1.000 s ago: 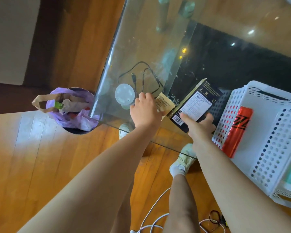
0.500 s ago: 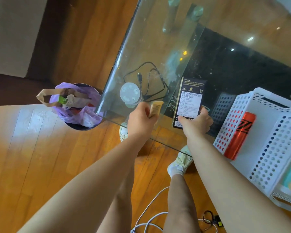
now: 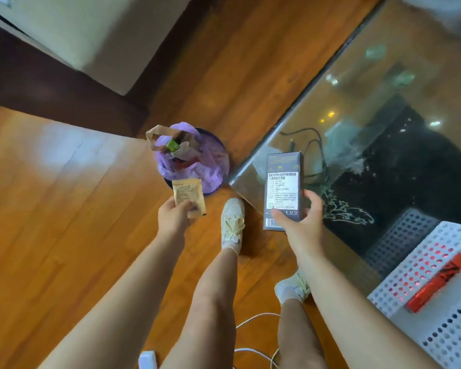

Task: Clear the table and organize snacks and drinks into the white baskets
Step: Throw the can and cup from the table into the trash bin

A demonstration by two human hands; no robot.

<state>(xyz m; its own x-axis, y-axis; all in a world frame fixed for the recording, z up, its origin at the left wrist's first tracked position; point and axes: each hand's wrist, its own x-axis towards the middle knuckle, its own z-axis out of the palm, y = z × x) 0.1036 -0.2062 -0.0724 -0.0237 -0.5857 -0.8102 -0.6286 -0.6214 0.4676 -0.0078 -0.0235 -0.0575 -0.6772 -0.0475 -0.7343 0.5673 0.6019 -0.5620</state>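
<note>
Beside bin (image 3: 197, 161), on floor: tan packet (image 3: 188, 197) pinched in left hand (image 3: 175, 218), to be released squarely over opening. Dark box (image 3: 284, 190) gripped in right hand (image 3: 302, 223), above surface (image 3: 383, 83) corner, destined for white basket (image 3: 421, 265).

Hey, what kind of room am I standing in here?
Most likely a home living room: a glass coffee table over a dark rug, a wooden floor, and a small bin with a purple liner beside the table.
</note>
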